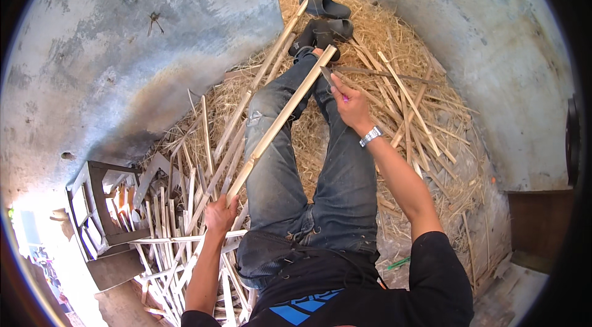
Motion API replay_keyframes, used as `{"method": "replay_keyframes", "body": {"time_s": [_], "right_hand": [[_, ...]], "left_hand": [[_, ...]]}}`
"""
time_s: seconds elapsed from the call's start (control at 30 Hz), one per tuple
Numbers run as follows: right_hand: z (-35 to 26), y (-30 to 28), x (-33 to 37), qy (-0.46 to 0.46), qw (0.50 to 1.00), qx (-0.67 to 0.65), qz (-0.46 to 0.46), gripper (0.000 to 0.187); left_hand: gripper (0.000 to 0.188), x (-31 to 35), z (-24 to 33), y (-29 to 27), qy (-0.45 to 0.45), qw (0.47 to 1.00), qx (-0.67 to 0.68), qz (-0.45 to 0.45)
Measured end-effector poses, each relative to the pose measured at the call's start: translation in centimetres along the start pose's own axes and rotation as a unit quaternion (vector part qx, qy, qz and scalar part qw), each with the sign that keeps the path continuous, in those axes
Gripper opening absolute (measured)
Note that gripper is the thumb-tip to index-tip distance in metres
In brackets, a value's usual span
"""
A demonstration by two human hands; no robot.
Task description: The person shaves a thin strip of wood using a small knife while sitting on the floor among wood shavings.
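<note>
A long split bamboo strip [280,118] lies slantwise over my thighs, its far end near my feet. My left hand [220,213] is closed round its near end, beside my left hip. In my right hand [351,105] is a knife [327,75] with a dark blade, the fingers wrapped round its handle. The blade is close to the strip's far end; I cannot tell whether it touches. Something small and purple shows at the fingers of that hand. A silver watch sits on my right wrist.
Many loose bamboo strips [179,253] are heaped on my left, more [410,105] on my right. Straw-like shavings [376,25] cover the floor ahead. Dark slippers [327,6] lie by my feet. A wooden frame [102,210] stands at left; weathered walls [487,49] rise on both sides.
</note>
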State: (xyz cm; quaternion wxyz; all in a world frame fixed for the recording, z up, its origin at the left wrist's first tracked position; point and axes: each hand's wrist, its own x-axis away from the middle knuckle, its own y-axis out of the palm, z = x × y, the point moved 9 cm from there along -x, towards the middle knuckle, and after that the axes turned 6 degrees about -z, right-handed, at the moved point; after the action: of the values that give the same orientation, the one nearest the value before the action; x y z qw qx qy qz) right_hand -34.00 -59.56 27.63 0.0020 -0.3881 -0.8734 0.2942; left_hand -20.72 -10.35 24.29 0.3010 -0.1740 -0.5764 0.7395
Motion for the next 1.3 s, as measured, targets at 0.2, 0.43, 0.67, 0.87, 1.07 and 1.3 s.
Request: {"method": "replay_keyframes", "body": {"time_s": [0.2,0.43,0.67,0.87,1.07,1.3], "right_hand": [[0.0,-1.5,-1.6,-0.002,0.999,-0.028,-0.034,0.037],[-0.4,0.2,-0.3,0.048,0.998,-0.041,0.002,0.035],[-9.2,9.7,9.7,-0.1,0.966,-0.071,-0.229,0.033],[-6.3,4.4,3.4,-0.061,0.995,-0.074,0.008,0.038],[-5.8,1.7,0.6,-0.01,0.997,0.069,0.027,0.036],[-4.3,3.9,3.1,-0.027,0.999,-0.047,0.005,0.038]], "left_hand": [[0.05,-0.2,0.0,-0.5,0.004,1.0,0.005,0.0],[0.049,-0.8,1.0,-1.2,0.012,1.0,-0.012,0.01],[0.05,-1.1,1.6,-0.3,-0.001,1.0,0.014,0.005],[0.052,-2.5,2.1,-0.6,-0.006,1.0,0.019,-0.018],[0.05,-2.0,2.0,0.2,-0.003,1.0,0.007,0.01],[0.051,-2.4,3.0,-0.3,-0.017,1.0,-0.004,-0.005]]}}
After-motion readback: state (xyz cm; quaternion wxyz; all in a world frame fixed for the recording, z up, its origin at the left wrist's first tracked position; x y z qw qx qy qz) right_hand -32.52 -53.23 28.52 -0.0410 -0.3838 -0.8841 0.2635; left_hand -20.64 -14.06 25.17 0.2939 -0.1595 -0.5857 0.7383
